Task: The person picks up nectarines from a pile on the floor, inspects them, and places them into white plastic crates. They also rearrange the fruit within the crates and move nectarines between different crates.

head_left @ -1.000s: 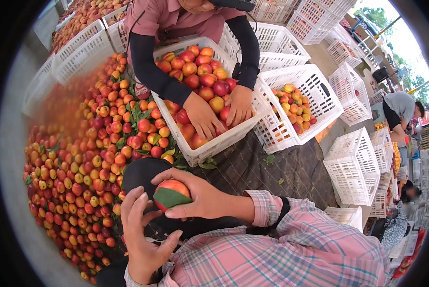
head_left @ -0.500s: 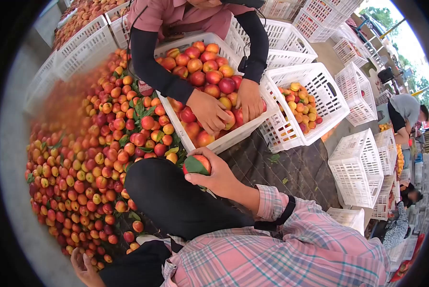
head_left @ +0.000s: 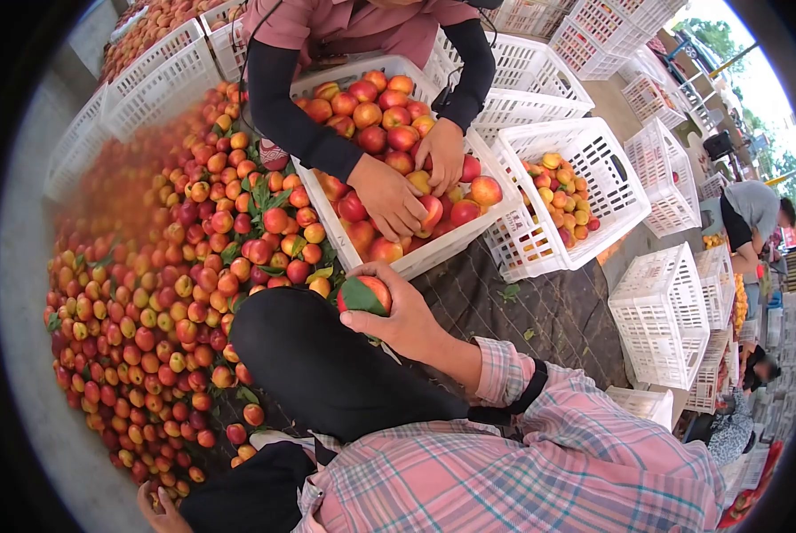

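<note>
My right hand (head_left: 405,318) is closed around a red-orange nectarine (head_left: 367,295) with a green leaf lying against it. It is held above my dark-trousered knee, just below the near corner of a white crate (head_left: 447,249) heaped with nectarines. Down at the lower left, my left hand (head_left: 160,510) is partly cut off by the frame. Its visible fingers are apart and hold nothing I can see, beside the lower end of a large pile of nectarines (head_left: 163,333). Across from me, a co-worker's two hands (head_left: 387,197) rest on fruit in that crate.
To the right stands a white crate (head_left: 613,182) partly filled with smaller yellow-orange fruit. Further right are more white crates (head_left: 660,315), some stacked, and other people bending over. Dark sheeting (head_left: 513,311) covers the ground. White crates (head_left: 163,75) border the pile at the upper left.
The co-worker's hand on the right of the crate has shifted up and left, exposing nectarines in the near right corner. My right hand still holds the leafy nectarine; my left hand has dipped slightly.
</note>
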Available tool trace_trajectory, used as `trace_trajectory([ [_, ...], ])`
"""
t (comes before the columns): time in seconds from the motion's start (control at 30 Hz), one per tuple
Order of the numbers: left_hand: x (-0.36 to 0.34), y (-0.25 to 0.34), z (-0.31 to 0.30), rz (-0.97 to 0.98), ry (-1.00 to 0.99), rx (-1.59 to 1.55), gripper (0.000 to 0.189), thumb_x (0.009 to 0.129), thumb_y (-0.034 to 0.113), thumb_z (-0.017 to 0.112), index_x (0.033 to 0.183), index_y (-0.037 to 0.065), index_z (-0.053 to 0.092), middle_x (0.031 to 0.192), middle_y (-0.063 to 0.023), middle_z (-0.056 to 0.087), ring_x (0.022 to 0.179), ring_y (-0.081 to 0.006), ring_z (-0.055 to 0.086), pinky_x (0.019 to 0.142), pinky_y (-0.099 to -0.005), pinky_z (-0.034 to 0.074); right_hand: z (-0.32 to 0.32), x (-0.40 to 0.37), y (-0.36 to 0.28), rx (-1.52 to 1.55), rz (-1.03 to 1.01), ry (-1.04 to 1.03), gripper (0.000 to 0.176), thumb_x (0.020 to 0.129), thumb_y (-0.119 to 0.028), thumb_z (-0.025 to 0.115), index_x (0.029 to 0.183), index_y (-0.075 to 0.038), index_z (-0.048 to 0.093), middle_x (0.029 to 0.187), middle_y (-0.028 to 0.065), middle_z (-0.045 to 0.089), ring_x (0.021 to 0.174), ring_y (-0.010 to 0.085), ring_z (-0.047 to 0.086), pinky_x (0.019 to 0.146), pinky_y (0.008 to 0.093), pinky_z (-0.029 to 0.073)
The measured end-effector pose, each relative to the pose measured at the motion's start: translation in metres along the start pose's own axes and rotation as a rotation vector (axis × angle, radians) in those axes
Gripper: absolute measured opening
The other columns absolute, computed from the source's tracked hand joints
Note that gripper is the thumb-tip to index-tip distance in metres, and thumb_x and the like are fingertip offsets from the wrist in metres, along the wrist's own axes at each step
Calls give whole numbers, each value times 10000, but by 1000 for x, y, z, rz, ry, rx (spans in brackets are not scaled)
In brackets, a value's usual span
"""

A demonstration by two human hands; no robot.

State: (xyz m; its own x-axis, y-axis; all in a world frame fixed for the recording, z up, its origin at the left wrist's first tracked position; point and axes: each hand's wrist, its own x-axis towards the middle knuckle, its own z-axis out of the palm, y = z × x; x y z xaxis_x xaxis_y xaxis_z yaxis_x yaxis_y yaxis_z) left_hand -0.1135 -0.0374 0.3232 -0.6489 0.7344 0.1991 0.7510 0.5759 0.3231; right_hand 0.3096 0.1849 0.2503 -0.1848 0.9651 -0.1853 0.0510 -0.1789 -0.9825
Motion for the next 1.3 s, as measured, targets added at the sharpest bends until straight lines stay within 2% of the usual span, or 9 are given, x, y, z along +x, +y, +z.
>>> trace_trajectory([
  [0.13,-1,-22,0,-17,-9,31,360,824,235,708,1079,-7,629,1029,-172,630,915,-283,598,782,-353,500,5,-1,3,4,3,-30,483,747,-263,740,1104,-44,500,942,85,581,851,176,582,792,307,469],
  [0.2,-3,-32,-2,-113,-163,156,366,838,229,688,1106,-9,612,1077,-184,612,962,-302,587,834,-364,480,6,0,9,-23,-38,-18,481,749,-264,739,1104,-44,500,942,85,580,846,173,583,784,303,471],
  [0.27,-7,-44,-3,-115,-213,172,373,850,244,670,1112,-13,604,1090,-189,606,983,-314,577,864,-370,462,7,1,11,-49,-78,-6,479,752,-265,738,1104,-45,501,942,85,580,841,171,583,776,299,473],
  [0.37,-9,-45,-5,-137,-272,171,388,870,277,635,1116,-20,594,1106,-199,596,1014,-333,557,906,-379,431,7,2,12,29,-2,-30,478,753,-268,738,1102,-43,501,941,88,580,836,175,587,768,299,477],
  [0.63,-10,-24,-6,-171,-297,118,383,893,294,593,1114,-19,591,1109,-218,587,1035,-343,537,930,-385,404,14,4,9,103,-33,-45,478,767,-251,732,1124,-50,486,914,77,581,637,112,590,586,255,487],
  [0.77,-11,-15,-5,-205,-295,60,374,891,292,594,1106,-14,600,1106,-212,590,1034,-338,539,930,-381,404,14,6,10,117,24,-35,488,762,-261,735,1123,-44,488,919,79,584,695,130,598,635,267,494],
  [0.93,-10,-17,-4,-223,-310,2,371,889,293,598,1099,-13,607,1102,-206,595,1031,-331,542,930,-376,403,12,9,14,88,30,-25,504,754,-282,736,1122,-39,493,955,91,587,850,163,589,746,289,486],
  [1.2,-10,4,-6,-234,-301,49,350,883,274,604,1086,-12,615,1085,-206,599,1024,-333,542,931,-377,404,14,12,18,68,34,-17,512,750,-291,735,1123,-38,492,958,99,594,860,173,596,761,297,483],
  [1.3,-9,-10,-3,-232,-307,12,349,882,273,605,1082,-12,617,1085,-208,599,1024,-334,542,930,-379,406,15,12,21,58,30,-8,514,748,-291,736,1124,-38,492,952,100,599,861,176,600,763,300,482],
])
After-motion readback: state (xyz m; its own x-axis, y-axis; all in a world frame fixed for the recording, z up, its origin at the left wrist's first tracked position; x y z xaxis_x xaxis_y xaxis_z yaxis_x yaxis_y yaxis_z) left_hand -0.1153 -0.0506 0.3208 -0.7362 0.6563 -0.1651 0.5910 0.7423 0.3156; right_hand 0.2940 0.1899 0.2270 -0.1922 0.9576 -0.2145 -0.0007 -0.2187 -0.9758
